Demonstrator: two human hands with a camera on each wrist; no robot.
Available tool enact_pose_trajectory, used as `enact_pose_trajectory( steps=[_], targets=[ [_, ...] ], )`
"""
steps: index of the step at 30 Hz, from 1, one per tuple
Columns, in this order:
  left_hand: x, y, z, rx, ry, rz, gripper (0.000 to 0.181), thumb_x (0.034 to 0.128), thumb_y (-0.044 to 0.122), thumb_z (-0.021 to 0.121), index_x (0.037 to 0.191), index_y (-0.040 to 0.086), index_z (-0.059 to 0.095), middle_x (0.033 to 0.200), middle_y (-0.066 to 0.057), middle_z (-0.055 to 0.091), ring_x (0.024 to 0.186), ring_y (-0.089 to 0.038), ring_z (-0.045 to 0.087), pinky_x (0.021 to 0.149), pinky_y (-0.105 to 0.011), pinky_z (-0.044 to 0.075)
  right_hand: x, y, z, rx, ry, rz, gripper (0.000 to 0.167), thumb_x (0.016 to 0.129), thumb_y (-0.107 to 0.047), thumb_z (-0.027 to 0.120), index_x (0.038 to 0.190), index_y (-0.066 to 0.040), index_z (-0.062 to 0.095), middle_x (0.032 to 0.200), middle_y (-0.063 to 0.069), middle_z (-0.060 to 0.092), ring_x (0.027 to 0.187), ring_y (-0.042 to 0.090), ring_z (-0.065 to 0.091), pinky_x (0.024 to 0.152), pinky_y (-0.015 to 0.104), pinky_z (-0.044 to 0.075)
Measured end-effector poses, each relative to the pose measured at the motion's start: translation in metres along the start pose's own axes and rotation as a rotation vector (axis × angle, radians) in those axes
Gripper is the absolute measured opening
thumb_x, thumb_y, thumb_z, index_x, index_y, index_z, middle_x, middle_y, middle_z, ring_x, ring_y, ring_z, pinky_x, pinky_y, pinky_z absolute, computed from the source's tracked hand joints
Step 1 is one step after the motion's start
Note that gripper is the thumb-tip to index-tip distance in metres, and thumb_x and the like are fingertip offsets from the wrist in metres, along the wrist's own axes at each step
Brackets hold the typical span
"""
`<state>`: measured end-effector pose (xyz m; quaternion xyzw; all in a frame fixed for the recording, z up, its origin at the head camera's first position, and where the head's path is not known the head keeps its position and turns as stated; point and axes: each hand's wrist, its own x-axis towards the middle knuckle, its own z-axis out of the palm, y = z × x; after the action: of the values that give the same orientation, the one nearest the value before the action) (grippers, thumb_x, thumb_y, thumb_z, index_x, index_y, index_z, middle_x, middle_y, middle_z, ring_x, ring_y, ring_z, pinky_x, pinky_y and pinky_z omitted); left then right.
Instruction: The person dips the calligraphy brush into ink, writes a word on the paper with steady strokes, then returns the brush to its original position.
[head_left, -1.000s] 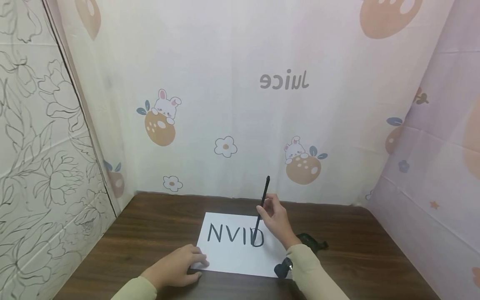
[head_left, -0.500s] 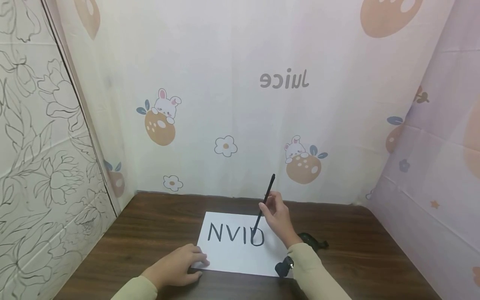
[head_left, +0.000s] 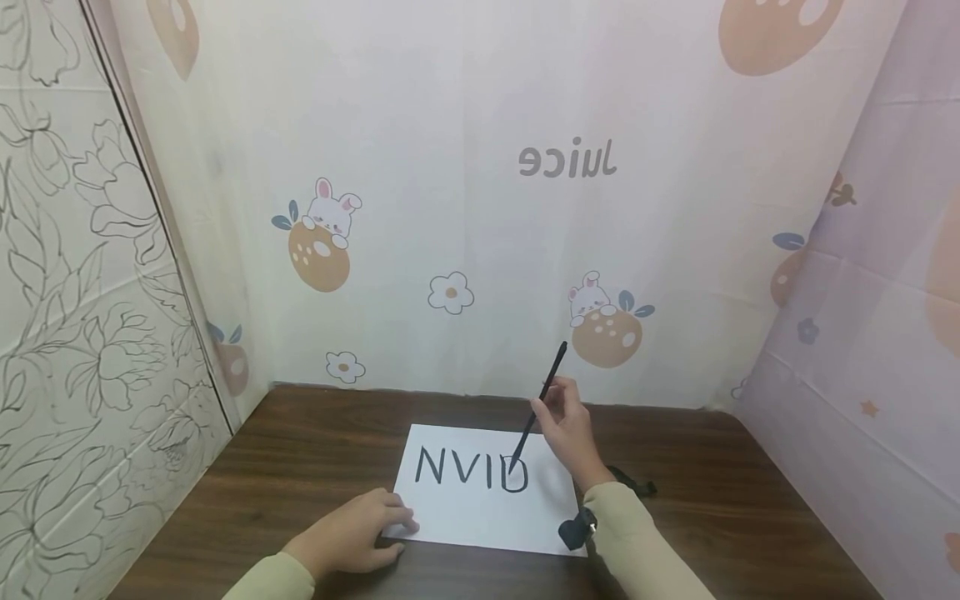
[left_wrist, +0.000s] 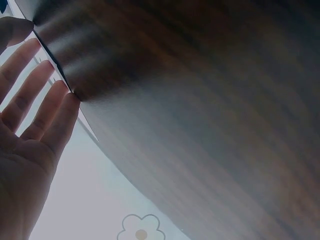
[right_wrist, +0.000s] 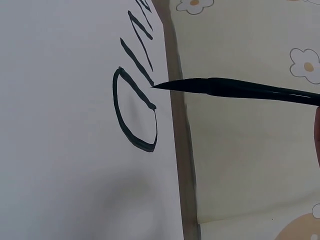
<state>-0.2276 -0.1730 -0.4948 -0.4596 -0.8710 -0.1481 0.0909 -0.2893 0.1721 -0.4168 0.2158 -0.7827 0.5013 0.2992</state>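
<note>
My right hand [head_left: 567,425] pinches a black calligraphy brush [head_left: 551,375] partway along its handle, the handle leaning up to the right. Its dark pointed tip [right_wrist: 180,85] shows over the white paper [head_left: 465,521] near the letters I and D in the right wrist view; no stroke runs from it there. Black letters reading NVID [head_left: 471,471] stand across the upper part of the sheet. My left hand [head_left: 360,531] rests at the sheet's lower left corner, fingers extended onto it. In the left wrist view the fingertips [left_wrist: 74,97] lie along the paper's edge.
A dark object [head_left: 647,487] lies on the brown wooden table [head_left: 712,500], mostly hidden behind my right sleeve. A black wrist camera [head_left: 576,532] sits at my right cuff, over the paper's lower right corner. Printed fabric curtains [head_left: 465,208] enclose the table at the back and sides.
My right hand and the brush have shifted to the right and slightly away from me, the handle tilting further right. The letters look the same. My left hand has stayed in place.
</note>
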Motion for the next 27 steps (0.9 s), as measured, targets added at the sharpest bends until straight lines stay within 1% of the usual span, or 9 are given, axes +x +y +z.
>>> enact_pose_trajectory(
  steps=[6, 9, 12, 14, 18, 21, 23, 27],
  targets=[
    [-0.001, 0.000, 0.000, -0.002, 0.011, 0.009, 0.022, 0.0831, 0.020, 0.076, 0.105, 0.018, 0.075, 0.104, 0.008, 0.065, 0.097, -0.009, 0.059, 0.083, -0.029, 0.052, 0.003, 0.001, -0.005, -0.047, 0.028, -0.030, 0.033, 0.092, 0.008, 0.064, 0.122, 0.004, 0.049, 0.092, 0.014, 0.061, 0.083, 0.024, 0.062, 0.074, 0.024, 0.056],
    [-0.001, 0.000, 0.001, 0.001, 0.014, 0.015, 0.022, 0.0829, 0.020, 0.076, 0.105, 0.018, 0.075, 0.103, 0.008, 0.065, 0.096, -0.009, 0.058, 0.083, -0.029, 0.052, 0.004, 0.002, -0.008, -0.064, 0.032, -0.050, 0.033, 0.091, 0.010, 0.065, 0.120, 0.007, 0.049, 0.091, 0.015, 0.062, 0.082, 0.024, 0.062, 0.076, 0.029, 0.057],
    [-0.001, -0.001, 0.002, 0.003, 0.018, 0.020, 0.022, 0.0829, 0.020, 0.075, 0.105, 0.018, 0.075, 0.103, 0.008, 0.065, 0.096, -0.008, 0.058, 0.082, -0.028, 0.052, 0.005, 0.001, -0.011, -0.053, 0.028, -0.056, 0.033, 0.090, 0.012, 0.064, 0.119, 0.009, 0.050, 0.090, 0.017, 0.062, 0.084, 0.026, 0.063, 0.080, 0.037, 0.057],
    [0.000, -0.001, 0.002, 0.002, 0.019, 0.022, 0.022, 0.0830, 0.020, 0.075, 0.105, 0.018, 0.074, 0.103, 0.008, 0.065, 0.095, -0.008, 0.058, 0.082, -0.028, 0.051, 0.006, 0.002, -0.013, -0.050, 0.026, -0.062, 0.033, 0.090, 0.012, 0.064, 0.120, 0.009, 0.049, 0.091, 0.018, 0.062, 0.084, 0.028, 0.064, 0.080, 0.038, 0.057],
    [0.000, -0.001, 0.002, -0.004, 0.013, 0.022, 0.022, 0.0835, 0.020, 0.075, 0.106, 0.018, 0.074, 0.103, 0.009, 0.064, 0.095, -0.008, 0.057, 0.082, -0.027, 0.051, 0.009, 0.005, -0.015, -0.050, 0.030, -0.072, 0.033, 0.091, 0.012, 0.063, 0.121, 0.008, 0.049, 0.091, 0.018, 0.061, 0.085, 0.029, 0.065, 0.076, 0.029, 0.058],
    [0.000, -0.001, 0.000, -0.008, 0.006, 0.017, 0.022, 0.0838, 0.020, 0.075, 0.106, 0.018, 0.074, 0.103, 0.009, 0.064, 0.095, -0.008, 0.058, 0.082, -0.028, 0.052, 0.011, 0.007, -0.017, -0.051, 0.034, -0.075, 0.034, 0.091, 0.013, 0.063, 0.121, 0.008, 0.049, 0.090, 0.018, 0.061, 0.087, 0.029, 0.064, 0.078, 0.026, 0.056],
    [0.000, -0.001, 0.000, -0.008, 0.006, 0.013, 0.022, 0.0837, 0.020, 0.075, 0.106, 0.018, 0.074, 0.103, 0.009, 0.064, 0.095, -0.008, 0.057, 0.082, -0.028, 0.052, 0.011, 0.008, -0.019, -0.046, 0.030, -0.070, 0.034, 0.091, 0.013, 0.062, 0.122, 0.008, 0.049, 0.090, 0.018, 0.061, 0.088, 0.029, 0.064, 0.080, 0.029, 0.057],
    [0.000, 0.000, -0.001, -0.004, 0.013, 0.015, 0.022, 0.0833, 0.020, 0.076, 0.106, 0.018, 0.074, 0.102, 0.009, 0.064, 0.094, -0.008, 0.057, 0.082, -0.028, 0.051, 0.011, 0.009, -0.022, -0.041, 0.012, -0.055, 0.034, 0.092, 0.013, 0.061, 0.123, 0.008, 0.048, 0.092, 0.019, 0.061, 0.089, 0.030, 0.064, 0.080, 0.043, 0.057]
  ],
)
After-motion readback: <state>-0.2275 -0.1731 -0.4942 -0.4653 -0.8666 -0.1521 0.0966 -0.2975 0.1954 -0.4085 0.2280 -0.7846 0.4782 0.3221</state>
